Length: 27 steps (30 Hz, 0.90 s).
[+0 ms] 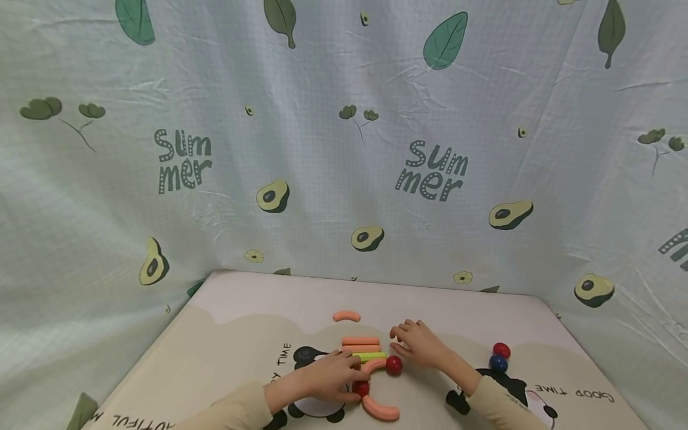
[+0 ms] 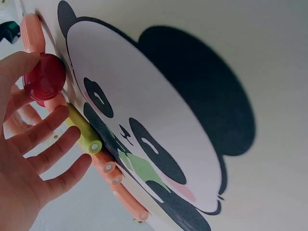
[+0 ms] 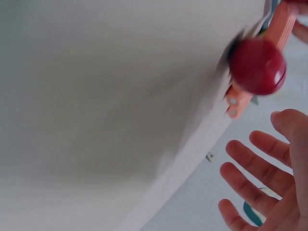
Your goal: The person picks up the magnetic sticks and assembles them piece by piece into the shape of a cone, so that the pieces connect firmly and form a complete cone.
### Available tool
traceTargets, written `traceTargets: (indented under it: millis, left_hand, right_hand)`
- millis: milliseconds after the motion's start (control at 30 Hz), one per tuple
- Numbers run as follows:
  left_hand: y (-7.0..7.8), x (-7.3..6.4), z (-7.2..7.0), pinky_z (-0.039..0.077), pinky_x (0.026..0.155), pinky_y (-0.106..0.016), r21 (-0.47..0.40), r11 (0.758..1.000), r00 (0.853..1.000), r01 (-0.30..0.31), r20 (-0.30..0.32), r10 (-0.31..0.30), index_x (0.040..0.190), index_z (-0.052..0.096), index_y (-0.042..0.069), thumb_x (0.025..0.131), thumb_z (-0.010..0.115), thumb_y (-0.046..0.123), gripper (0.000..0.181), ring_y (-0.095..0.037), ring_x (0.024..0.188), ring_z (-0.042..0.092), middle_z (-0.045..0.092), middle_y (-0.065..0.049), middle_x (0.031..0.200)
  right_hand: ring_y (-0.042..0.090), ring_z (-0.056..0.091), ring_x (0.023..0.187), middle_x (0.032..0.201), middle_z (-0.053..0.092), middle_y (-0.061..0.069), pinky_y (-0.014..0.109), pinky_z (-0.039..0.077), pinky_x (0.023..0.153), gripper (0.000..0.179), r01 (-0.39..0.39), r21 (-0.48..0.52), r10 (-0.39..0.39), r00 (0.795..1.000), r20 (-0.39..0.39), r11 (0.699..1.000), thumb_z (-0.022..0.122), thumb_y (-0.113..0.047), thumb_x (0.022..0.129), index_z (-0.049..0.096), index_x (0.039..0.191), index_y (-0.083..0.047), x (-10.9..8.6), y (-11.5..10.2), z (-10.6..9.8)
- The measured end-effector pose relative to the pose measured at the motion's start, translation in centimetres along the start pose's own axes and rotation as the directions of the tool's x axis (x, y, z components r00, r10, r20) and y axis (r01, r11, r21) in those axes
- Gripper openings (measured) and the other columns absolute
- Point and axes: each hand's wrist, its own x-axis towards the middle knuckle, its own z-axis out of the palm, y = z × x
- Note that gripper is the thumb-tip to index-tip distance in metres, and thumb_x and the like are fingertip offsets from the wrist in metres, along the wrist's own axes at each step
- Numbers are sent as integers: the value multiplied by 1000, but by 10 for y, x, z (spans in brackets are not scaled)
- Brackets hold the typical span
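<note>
My left hand (image 1: 334, 376) pinches a red ball (image 2: 45, 77) between thumb and index finger, its other fingers spread. Curved orange rods adjoin that ball: one (image 1: 380, 412) bends toward the front, another (image 1: 373, 365) arches to a second red ball (image 1: 394, 365). Behind them lies a yellow-green rod (image 1: 371, 356), partly covered by the left fingers in the head view. Two straight orange rods (image 1: 361, 341) lie beyond it, side by side. My right hand (image 1: 421, 344) hovers beside the second red ball (image 3: 258, 66), fingers apart and holding nothing.
Another curved orange rod (image 1: 346, 316) lies alone farther back. At the right, a red ball (image 1: 501, 350) touches a blue ball (image 1: 498, 363) on the panda-printed table mat (image 1: 242, 334). A patterned curtain (image 1: 322, 149) hangs behind and around the table.
</note>
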Motion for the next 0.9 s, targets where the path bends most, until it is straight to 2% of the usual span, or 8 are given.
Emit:
traceTargets:
  millis: [100,200,467,733,900]
  left_hand:
    - [0,-2,0,40,71,-20,-18,1000,1000,0,17,0,112,57,28,86,52,42,30,-5,83,44,54,9,96]
    - [-1,-4,0,40,72,-20,-47,999,1000,-3,29,4,112,56,28,87,52,42,29,-4,82,43,54,9,95]
    - [-3,-6,-1,39,70,-18,-93,996,1000,-9,11,10,111,57,27,87,52,41,28,-3,78,42,57,10,94]
    - [-3,-7,-3,37,69,-18,-102,995,998,19,60,-13,112,57,26,87,51,41,30,-4,81,42,53,9,91]
    - [-3,-7,-3,38,70,-19,-108,994,998,17,62,-10,112,56,26,87,51,40,29,-4,80,42,53,9,91]
  right_hand:
    - [9,49,73,80,59,-6,32,40,67,9,25,-32,-27,998,-59,999,59,-25,84,59,89,-17,7,5,3]
    - [11,50,75,82,60,-5,32,41,67,11,34,-54,-38,996,-82,998,59,-25,84,59,90,-16,14,9,7]
    - [14,52,87,93,59,-3,35,43,73,17,21,-107,-23,1000,-9,994,58,-28,85,60,98,-16,36,10,17]
    - [15,51,91,98,59,-2,35,44,74,25,88,-162,-95,995,-36,983,62,-26,82,60,105,-15,54,6,23]
    - [15,52,93,100,59,-1,34,44,75,28,110,-150,-116,993,-34,982,63,-25,82,59,108,-15,63,1,23]
